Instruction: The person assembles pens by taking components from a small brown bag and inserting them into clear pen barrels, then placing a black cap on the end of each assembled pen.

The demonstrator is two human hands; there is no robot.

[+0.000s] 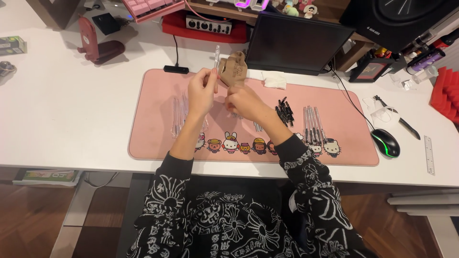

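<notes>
Left hand (pixel 201 91): raised, pinching clear pen barrel (pixel 216 59), held upright.
Right hand (pixel 244 101): curled low over pink mat (pixel 158 95); grip cannot tell.
Mat right: black caps (pixel 285 111), assembled pens (pixel 313 125).
Mat left: clear barrels (pixel 178 112).

Desk mat with pen parts, seen from above the hands.

A desk mat (pixel 158 119) lies across the middle of the table (pixel 62 110). The left hand (pixel 202 91) holds a clear tube (pixel 216 59) upright above the mat's upper middle; the right hand (pixel 243 101) is just right of it and lower. A small bag (pixel 234 69) stands behind both hands at the mat's upper edge. Clear tubes (pixel 178 114) lie on the mat left of the left forearm. Right of the right hand lie a heap of small caps (pixel 285 111), then a row of pens (pixel 313 124). A tissue (pixel 275 80) lies on the mat's upper edge, before the monitor (pixel 296 43). A mouse (pixel 386 142) sits off the mat's right end, a ruler (pixel 429 155) further right.
</notes>
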